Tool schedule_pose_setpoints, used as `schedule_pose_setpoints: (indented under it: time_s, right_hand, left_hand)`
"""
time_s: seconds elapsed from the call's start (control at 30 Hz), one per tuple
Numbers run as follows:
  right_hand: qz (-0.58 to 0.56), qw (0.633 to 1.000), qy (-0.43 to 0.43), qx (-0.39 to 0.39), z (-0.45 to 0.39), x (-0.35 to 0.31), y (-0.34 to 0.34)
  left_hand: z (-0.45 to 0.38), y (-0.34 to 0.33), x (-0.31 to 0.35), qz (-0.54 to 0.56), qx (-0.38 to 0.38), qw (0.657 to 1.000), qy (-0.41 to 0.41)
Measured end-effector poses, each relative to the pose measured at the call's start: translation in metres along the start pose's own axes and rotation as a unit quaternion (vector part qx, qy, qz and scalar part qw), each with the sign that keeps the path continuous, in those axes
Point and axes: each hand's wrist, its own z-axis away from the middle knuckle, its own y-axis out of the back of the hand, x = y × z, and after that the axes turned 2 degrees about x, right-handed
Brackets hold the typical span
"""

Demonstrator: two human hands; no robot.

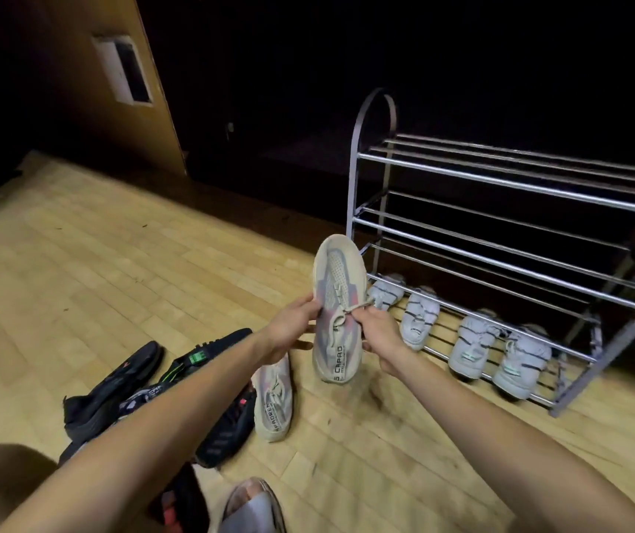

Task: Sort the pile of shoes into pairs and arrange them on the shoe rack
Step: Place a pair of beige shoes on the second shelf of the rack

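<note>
I hold a beige sneaker (338, 286) with grey and pink panels up in the air, toe pointing away, in front of the metal shoe rack (500, 178). My left hand (294, 325) grips its left side. My right hand (379, 332) pinches its lace and holds its right side. Its matching beige sneaker (273, 402) lies on the floor below my left wrist. Several pale grey sneakers (469, 348) stand in a row on the rack's bottom shelf. Black shoes (115, 382) lie in a pile at the lower left, partly hidden by my left forearm.
The rack's upper shelves (519, 240) hold nothing. A wooden floor (96, 271) stretches to the left. A slipper on a foot (254, 505) shows at the bottom edge. A brown door (115, 71) and a dark wall stand behind.
</note>
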Motion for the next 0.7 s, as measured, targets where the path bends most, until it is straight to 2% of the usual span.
schedule_pose_setpoints:
  time_s: [0.13, 0.23, 0.3, 0.47, 0.57, 0.7]
  right_hand:
    - [-0.028, 0.999, 0.025, 0.014, -0.008, -0.049, 0.024]
    - [0.015, 0.999, 0.029, 0.024, -0.019, -0.074, 0.044]
    - [0.065, 0.996, 0.047, 0.033, -0.03, -0.09, 0.056]
    - [0.098, 0.992, 0.073, 0.036, -0.054, -0.113, 0.076]
    - [0.125, 0.99, 0.059, 0.026, -0.069, -0.107, 0.08]
    - [0.209, 0.976, 0.035, -0.041, -0.084, -0.079, 0.077]
  left_hand:
    - [0.0, -0.014, 0.042, -0.064, -0.032, 0.997, -0.006]
    - [-0.005, -0.024, 0.057, -0.087, -0.051, 0.995, 0.005]
    - [-0.01, -0.031, 0.064, -0.073, -0.066, 0.995, 0.004]
    - [-0.032, -0.049, 0.08, -0.012, -0.053, 0.998, -0.016]
    - [-0.05, -0.053, 0.083, -0.029, -0.06, 0.998, 0.018]
    - [-0.073, -0.049, 0.066, -0.048, -0.103, 0.988, 0.106]
